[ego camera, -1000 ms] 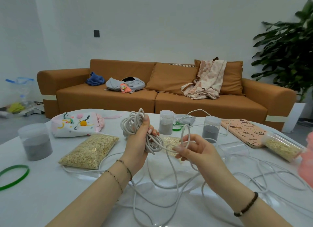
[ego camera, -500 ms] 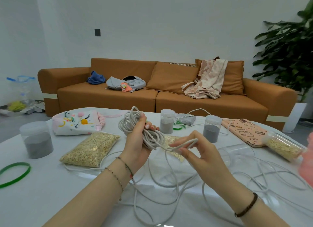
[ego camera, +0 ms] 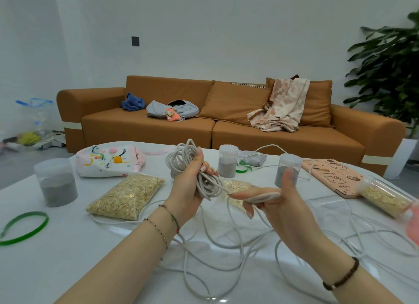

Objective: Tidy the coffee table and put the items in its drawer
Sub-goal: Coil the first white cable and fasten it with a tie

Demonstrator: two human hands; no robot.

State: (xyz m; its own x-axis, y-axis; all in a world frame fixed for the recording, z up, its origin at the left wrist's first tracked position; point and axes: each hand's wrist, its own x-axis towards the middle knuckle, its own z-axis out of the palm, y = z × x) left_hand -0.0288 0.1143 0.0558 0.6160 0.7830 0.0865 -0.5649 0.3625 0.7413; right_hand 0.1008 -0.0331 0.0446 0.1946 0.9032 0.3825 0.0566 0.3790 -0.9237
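A long white cord point(ego camera: 226, 240) lies in loose loops over the white coffee table point(ego camera: 68, 263). My left hand point(ego camera: 190, 190) is raised above the table and grips a wound bundle of that cord point(ego camera: 181, 156). My right hand point(ego camera: 274, 204) is just to the right of it, palm up, with a strand of the cord running between its fingers and thumb. No drawer is in view.
On the table: a bag of oats point(ego camera: 127, 194), a grey-filled jar point(ego camera: 56, 181), a green band point(ego camera: 22, 226), a printed pouch point(ego camera: 108, 160), two small grey jars point(ego camera: 227, 160) point(ego camera: 288, 169), a pink notebook point(ego camera: 333, 174), an oat-filled tube point(ego camera: 383, 197). An orange sofa point(ego camera: 226, 131) stands behind.
My right hand has drawn the strand down and to the right, away from the bundle, and turned palm up. My left hand has kept hold of the bundle.
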